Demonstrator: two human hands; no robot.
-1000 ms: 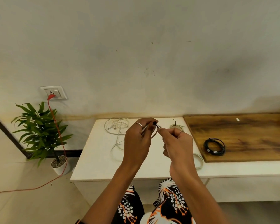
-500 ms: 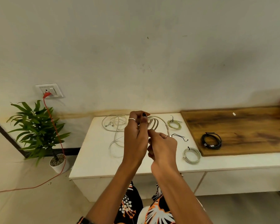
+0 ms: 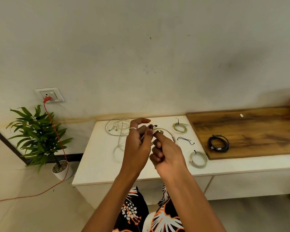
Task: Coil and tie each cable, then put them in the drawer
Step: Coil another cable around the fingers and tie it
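Both the left hand (image 3: 137,144) and right hand (image 3: 167,151) pinch a pale, looped cable (image 3: 166,131).

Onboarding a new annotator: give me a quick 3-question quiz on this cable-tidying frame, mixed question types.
1. True or false: the black coiled cable lies on the wooden board.
2. How many tied pale coils lie on the white table between the hands and the board?
3. Multiple choice: what do the left hand and right hand hold? A) the loose black tie B) a pale cable coil C) the orange cord

Key: 1 true. 2 two: the far coil and the near coil. 3 B.
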